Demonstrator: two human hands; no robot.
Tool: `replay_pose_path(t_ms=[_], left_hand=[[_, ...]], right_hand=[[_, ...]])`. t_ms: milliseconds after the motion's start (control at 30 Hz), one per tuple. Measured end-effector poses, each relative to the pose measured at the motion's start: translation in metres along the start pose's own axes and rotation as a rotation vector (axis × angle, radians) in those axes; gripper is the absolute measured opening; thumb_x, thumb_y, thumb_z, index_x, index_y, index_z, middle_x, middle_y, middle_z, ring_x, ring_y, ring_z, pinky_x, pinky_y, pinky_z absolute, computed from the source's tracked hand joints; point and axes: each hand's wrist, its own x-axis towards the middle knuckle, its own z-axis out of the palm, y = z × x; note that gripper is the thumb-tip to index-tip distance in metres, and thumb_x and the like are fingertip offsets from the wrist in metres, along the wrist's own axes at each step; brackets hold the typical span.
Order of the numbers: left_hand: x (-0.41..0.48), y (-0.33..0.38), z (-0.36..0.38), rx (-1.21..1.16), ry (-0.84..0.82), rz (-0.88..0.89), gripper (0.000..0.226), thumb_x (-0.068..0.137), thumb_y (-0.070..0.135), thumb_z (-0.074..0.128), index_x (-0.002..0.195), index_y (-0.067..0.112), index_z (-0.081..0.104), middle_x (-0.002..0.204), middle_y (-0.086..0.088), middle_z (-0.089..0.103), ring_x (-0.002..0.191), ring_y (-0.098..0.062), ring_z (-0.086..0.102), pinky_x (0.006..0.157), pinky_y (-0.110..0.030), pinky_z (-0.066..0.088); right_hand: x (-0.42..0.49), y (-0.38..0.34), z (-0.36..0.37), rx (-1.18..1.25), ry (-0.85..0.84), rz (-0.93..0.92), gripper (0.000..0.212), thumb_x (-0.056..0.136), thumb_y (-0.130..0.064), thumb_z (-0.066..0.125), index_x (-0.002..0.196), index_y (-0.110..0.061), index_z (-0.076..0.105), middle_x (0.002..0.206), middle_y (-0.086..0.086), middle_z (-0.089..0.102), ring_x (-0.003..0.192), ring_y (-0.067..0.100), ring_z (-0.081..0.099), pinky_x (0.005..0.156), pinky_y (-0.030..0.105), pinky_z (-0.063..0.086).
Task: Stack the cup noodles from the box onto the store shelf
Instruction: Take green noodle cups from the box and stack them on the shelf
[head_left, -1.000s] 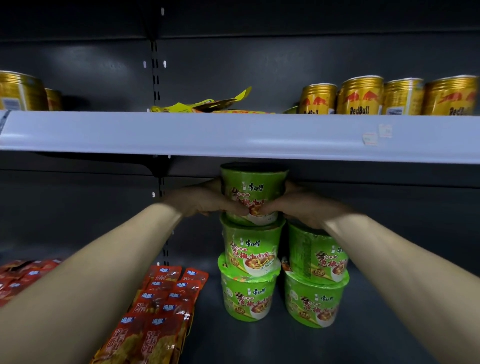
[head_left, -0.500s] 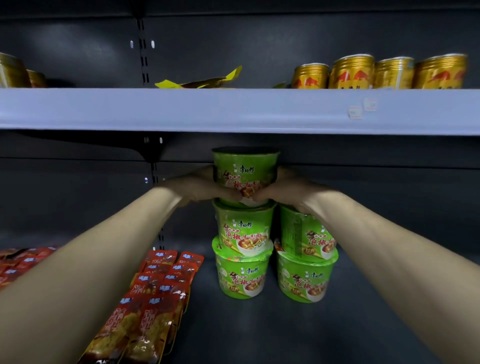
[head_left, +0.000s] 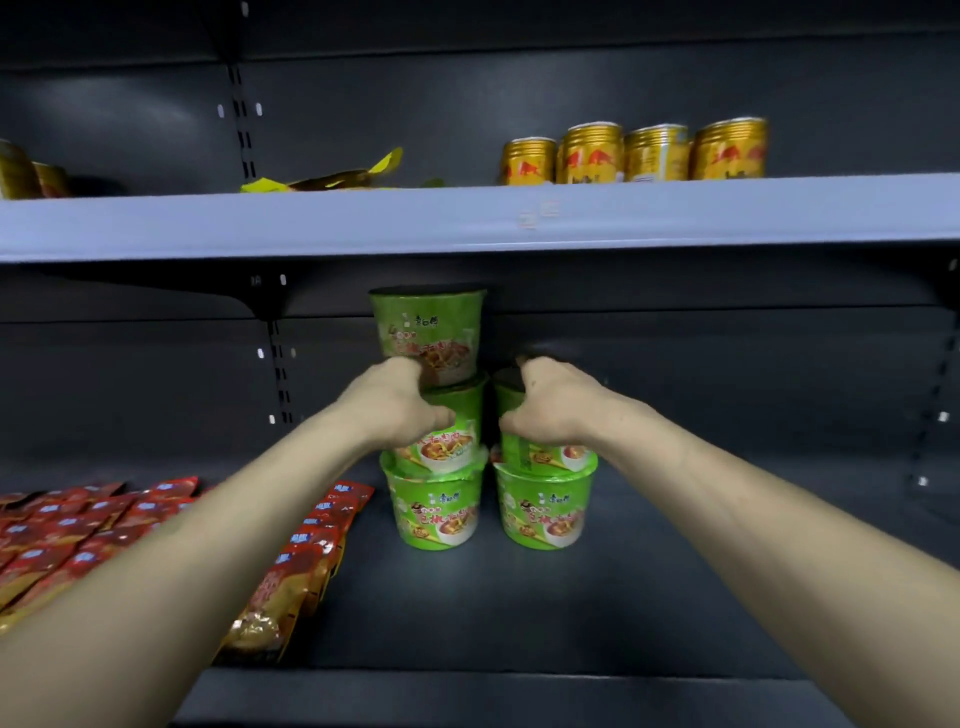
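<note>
A dark shelf (head_left: 519, 613) held red packets (head_left: 156, 525) at the left. At its middle the left hand (head_left: 392, 405) gripped the middle cup (head_left: 448, 446) of a three-high stack; just right, the right hand (head_left: 553, 405) gripped the upper cup (head_left: 545, 457) of a two-high stack beside it.

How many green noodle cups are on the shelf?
5. Left pile has three: top cup, middle cup, bottom cup. Right pile has two: upper cup, lower cup. More may hide behind.

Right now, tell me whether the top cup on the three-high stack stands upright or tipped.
Upright: the top cup sits with its wide rim up and level, and its base rests on the middle cup.
</note>
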Motion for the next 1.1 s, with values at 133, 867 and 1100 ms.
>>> replay_pose_path(t_ms=[133, 867, 1100], left_hand=[[-0.027, 0.061, 0.033, 0.231, -0.010, 0.155, 0.060, 0.083, 0.041, 0.070, 0.135, 0.019, 0.050, 0.138, -0.009, 0.051, 0.126, -0.030, 0.049, 0.101, -0.040, 0.044], [-0.273, 0.358, 0.228, 0.485, -0.267, 0.754, 0.035, 0.089, 0.023, 0.063, 0.122, 0.016, 0.057, 0.128, -0.008, 0.051, 0.122, -0.029, 0.046, 0.099, -0.040, 0.033], [-0.350, 0.429, 0.268, 0.456, -0.295, 0.946, 0.037, 0.088, 0.024, 0.065, 0.123, 0.017, 0.053, 0.128, -0.007, 0.046, 0.123, -0.026, 0.042, 0.102, -0.039, 0.031]], right_hand=[[-0.038, 0.041, -0.008, -0.110, -0.010, 0.095, 0.045, 0.088, -0.029, 0.060, 0.127, -0.011, 0.046, 0.134, 0.011, 0.044, 0.124, 0.032, 0.045, 0.097, 0.040, 0.040], [-0.374, 0.293, -0.065, -0.306, -0.101, 0.711, 0.034, 0.090, -0.015, 0.053, 0.124, -0.009, 0.050, 0.133, 0.012, 0.045, 0.121, 0.030, 0.049, 0.097, 0.035, 0.042], [-0.465, 0.345, -0.074, -0.418, -0.129, 0.870, 0.034, 0.090, -0.018, 0.053, 0.123, -0.012, 0.051, 0.129, 0.011, 0.045, 0.122, 0.030, 0.044, 0.100, 0.036, 0.036]])
